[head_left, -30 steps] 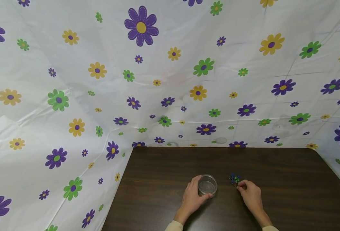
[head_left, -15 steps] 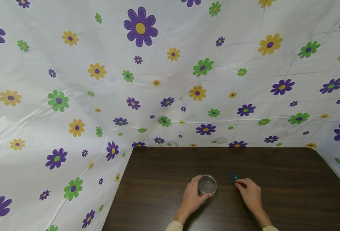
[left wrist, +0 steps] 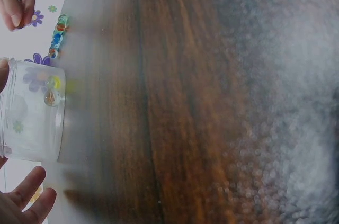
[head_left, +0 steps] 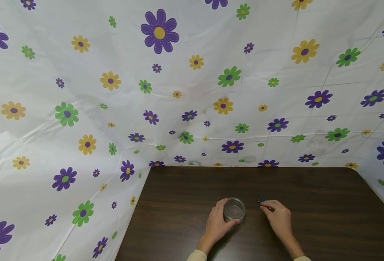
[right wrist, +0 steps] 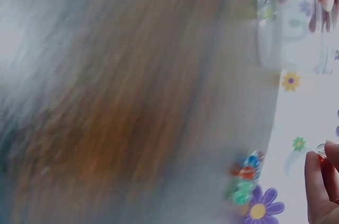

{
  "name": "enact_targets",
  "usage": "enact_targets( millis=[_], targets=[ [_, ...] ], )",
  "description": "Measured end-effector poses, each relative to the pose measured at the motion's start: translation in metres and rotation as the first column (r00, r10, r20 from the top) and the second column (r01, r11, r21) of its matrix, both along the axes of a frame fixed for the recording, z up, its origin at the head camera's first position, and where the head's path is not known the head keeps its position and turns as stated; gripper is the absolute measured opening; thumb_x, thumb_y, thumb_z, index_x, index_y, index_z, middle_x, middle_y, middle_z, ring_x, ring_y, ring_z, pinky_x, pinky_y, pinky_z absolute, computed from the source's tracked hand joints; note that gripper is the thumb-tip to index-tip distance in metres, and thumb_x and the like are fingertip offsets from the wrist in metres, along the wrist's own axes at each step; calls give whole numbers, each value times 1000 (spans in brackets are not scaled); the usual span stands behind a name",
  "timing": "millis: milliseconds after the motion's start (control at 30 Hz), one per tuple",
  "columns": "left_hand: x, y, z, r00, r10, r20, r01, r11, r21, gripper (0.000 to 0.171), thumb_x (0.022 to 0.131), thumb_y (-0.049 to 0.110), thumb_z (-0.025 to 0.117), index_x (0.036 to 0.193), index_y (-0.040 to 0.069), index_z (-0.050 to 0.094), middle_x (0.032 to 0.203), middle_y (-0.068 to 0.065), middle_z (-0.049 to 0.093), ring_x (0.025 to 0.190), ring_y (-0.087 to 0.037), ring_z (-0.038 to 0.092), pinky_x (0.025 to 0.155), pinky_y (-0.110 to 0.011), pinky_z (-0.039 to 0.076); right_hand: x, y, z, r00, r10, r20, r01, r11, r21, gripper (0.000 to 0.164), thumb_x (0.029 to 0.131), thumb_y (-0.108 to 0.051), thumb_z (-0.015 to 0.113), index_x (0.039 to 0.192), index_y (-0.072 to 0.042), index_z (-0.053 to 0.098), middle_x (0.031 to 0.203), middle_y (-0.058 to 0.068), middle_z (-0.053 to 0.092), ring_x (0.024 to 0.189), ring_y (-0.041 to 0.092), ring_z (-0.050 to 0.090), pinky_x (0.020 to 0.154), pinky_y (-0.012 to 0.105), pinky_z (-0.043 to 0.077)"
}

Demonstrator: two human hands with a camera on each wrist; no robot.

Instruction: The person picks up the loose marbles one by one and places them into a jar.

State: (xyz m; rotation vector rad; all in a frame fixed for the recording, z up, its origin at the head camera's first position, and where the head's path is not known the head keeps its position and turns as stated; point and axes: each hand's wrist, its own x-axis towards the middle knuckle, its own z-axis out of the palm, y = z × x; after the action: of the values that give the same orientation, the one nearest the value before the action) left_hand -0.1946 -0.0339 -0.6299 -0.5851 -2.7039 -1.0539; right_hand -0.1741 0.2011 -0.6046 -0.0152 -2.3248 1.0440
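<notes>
My left hand [head_left: 217,219] holds a round clear jar [head_left: 234,214] upright on the table, thumb on its near side and fingers at its left. A yellowish marble [left wrist: 53,82] and a clear swirled marble [left wrist: 52,97] lie in the bottom of the jar. My right hand [head_left: 278,217] is raised beside it, thumb and fingertips pinching a clear marble with orange [right wrist: 321,154]. Just beyond those fingertips in the head view, a small cluster of marbles, blue [left wrist: 57,38], green [right wrist: 243,192] and orange-red [right wrist: 247,172], sits on the table, partly hidden by the right hand.
The dark wood-grain table [head_left: 178,195] reaches back to a white flower-printed sheet [head_left: 192,90], which hangs behind it and along both sides.
My right hand has moved left and slightly away from me over the cluster, now holding a marble and hiding more of the others. The left hand and the jar have stayed in place.
</notes>
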Motion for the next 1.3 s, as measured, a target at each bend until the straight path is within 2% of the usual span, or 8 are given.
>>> enact_targets(
  millis=[100,300,567,800,1000,1300],
  targets=[
    [0,0,0,1000,0,3,0,1000,2,83,84,50,83,150,13,49,146,0,56,113,-20,59,90,-37,52,-1,-6,4,999,23,-42,-24,1000,-16,20,72,12,87,84,-3,81,87,6,74,76,12,68,67,5,44],
    [-1,-1,-3,1000,-2,-4,2,1000,3,83,85,50,83,150,11,50,146,0,56,112,-20,60,88,-36,52,0,-18,11,997,39,-69,-41,999,-32,22,70,14,87,83,-2,80,88,6,73,76,12,68,68,5,45],
    [-1,-1,-1,1000,-8,-2,8,1000,7,82,85,51,82,150,13,49,147,1,55,113,-19,59,90,-36,52,-1,-28,15,997,43,-57,-47,997,-65,20,73,12,86,84,-3,81,88,2,74,79,8,68,69,7,46],
    [1,-1,2,1000,-11,4,11,1000,2,81,86,50,82,150,13,49,147,1,55,113,-19,59,90,-36,51,-2,-39,16,994,77,-82,-84,993,-86,20,72,14,86,83,-2,80,87,0,74,78,6,66,69,7,45],
    [1,-1,3,1000,-9,19,9,1000,5,81,86,49,83,150,13,49,146,0,55,112,-19,59,89,-35,51,-4,-50,18,993,94,-66,-99,991,-85,19,74,11,86,84,-3,81,88,-2,74,80,7,67,71,7,46],
    [0,-2,0,999,-19,33,19,1000,10,81,88,51,81,152,14,47,147,-1,55,112,-19,59,89,-36,51,-2,-65,15,981,174,-82,-183,978,-104,22,73,15,85,85,-3,81,88,-4,73,80,9,69,70,8,48]
  ],
)
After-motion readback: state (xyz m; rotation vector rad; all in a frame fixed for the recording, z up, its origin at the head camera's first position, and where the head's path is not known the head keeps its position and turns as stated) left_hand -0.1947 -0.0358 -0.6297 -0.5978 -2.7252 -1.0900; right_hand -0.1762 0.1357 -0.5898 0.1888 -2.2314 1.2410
